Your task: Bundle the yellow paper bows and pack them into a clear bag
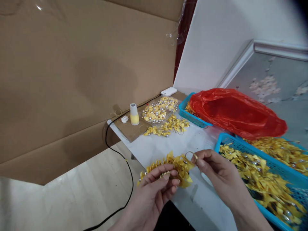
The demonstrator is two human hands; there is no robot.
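Our left hand (156, 187) is curled around a bunch (168, 166) of yellow ribbon bows, fingers closed over it just above the near edge of the tabletop (163, 146). Our right hand (216, 166) pinches a small metal ring (190, 154) between thumb and forefinger, the other fingers loosely folded, and the ring sits right at the bunch's right end, touching or nearly so. We judge that we are mid-way through threading bows onto the ring, or gathering them on it; whether the ring already passes through any bow we cannot tell. The next move, as we read it, calls for a steady pinch on the ring and a small, exact turn of the wrist, while the left hand keeps the bunch from fanning apart. At the right edge a blue basket (222, 141) holds many more bows, touching our right wrist's side. Behind it a red bag (235, 112) lies over a second basket (184, 110). Toward the far-left corner stand a white and yellow bottle (134, 114), a clear pack (158, 110) of bows, and a loose pile (168, 125) just beside it. A black cable (127, 173) hangs off the left edge.
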